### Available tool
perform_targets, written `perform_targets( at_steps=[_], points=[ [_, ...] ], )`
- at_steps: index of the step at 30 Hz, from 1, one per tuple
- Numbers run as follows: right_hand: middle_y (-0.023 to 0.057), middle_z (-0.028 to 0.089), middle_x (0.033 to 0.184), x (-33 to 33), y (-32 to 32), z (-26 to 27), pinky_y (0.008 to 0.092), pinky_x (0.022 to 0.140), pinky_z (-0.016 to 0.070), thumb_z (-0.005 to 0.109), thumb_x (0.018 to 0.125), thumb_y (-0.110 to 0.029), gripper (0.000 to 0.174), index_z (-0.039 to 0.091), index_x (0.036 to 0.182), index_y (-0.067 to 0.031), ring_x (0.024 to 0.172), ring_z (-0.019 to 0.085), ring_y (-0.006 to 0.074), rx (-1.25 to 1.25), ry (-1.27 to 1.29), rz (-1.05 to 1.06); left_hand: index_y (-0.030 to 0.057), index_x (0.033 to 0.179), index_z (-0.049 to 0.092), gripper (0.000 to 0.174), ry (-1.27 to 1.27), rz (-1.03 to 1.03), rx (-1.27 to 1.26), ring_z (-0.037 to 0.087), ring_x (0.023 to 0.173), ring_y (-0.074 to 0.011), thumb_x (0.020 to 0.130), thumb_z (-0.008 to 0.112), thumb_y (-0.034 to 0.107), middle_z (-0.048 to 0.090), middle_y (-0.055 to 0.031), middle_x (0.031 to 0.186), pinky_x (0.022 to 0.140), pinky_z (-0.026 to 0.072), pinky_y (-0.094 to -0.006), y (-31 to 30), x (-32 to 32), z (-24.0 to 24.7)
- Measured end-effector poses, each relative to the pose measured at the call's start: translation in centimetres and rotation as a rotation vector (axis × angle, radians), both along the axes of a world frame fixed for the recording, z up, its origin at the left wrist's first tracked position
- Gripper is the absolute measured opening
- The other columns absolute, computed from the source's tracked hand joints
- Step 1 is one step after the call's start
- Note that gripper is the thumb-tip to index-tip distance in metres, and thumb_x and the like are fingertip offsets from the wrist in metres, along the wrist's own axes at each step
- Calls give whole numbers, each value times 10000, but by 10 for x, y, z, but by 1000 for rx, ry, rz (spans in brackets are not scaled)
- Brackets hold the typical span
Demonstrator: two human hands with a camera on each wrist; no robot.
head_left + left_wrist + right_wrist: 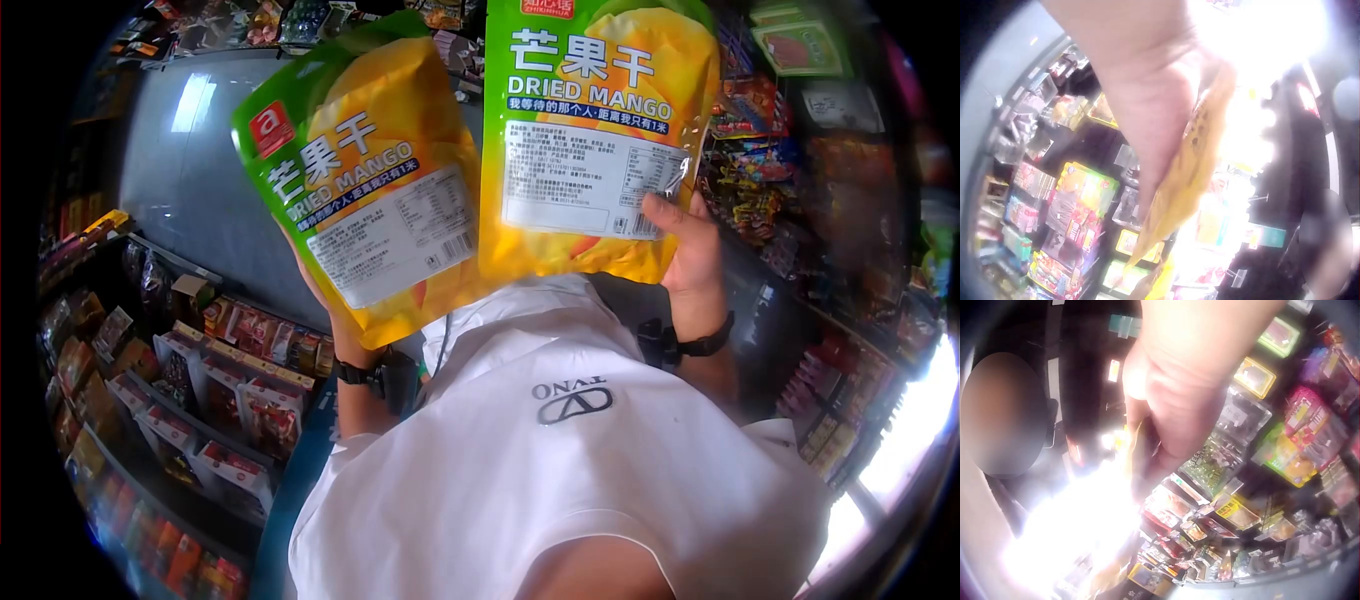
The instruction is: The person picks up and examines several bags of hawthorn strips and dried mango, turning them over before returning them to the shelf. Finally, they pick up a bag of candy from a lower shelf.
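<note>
left hand (1147,112) grips left mango bag (365,190), tilted, above fingers | right hand (690,265) grips right mango bag (590,140), upright, above fingers | bags touch

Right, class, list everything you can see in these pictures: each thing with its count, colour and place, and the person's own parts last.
left mango bag: one, green and yellow, tilted, held up on the left.
right mango bag: one, green and yellow, upright, held up on the right.
snack packs: many, mixed colours, racked on both sides.
floor: one, grey, between the racks.
shirt: one, white, bottom centre.
wrist straps: two, black, one on each wrist.
left grip: one, holds the left mango bag from behind.
right grip: one, thumb on the front of the right mango bag.
</note>
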State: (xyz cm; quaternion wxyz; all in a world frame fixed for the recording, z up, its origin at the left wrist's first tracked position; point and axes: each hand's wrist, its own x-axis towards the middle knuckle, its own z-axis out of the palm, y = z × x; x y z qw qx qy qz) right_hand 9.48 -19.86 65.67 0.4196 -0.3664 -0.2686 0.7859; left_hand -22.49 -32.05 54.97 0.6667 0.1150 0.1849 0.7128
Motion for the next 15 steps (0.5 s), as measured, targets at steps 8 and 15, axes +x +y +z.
perform_targets(
  at_steps=[8, 15],
  points=[
    [154, 615, 1209, 3, -2, -7, 415, 935, 515, 585, 927, -114, 411, 451, 1294, 14, 1080, 633, 274, -26, -118, -66, 78, 1266, 522, 441, 99, 90, -13, 622, 1028, -242, 973, 470, 402, 613, -111, 1185, 851, 526, -369, 26, 2, 10],
    [103, 630, 1171, 2, 2, -6, 347, 899, 513, 633, 931, -184, 387, 505, 1246, 1, 1044, 633, 200, -34, -114, -58, 87, 1262, 533, 426, 84, 29, -186, 630, 1049, -246, 975, 466, 395, 622, -111, 1199, 868, 531, -374, 41, 16, 18]
  ],
)
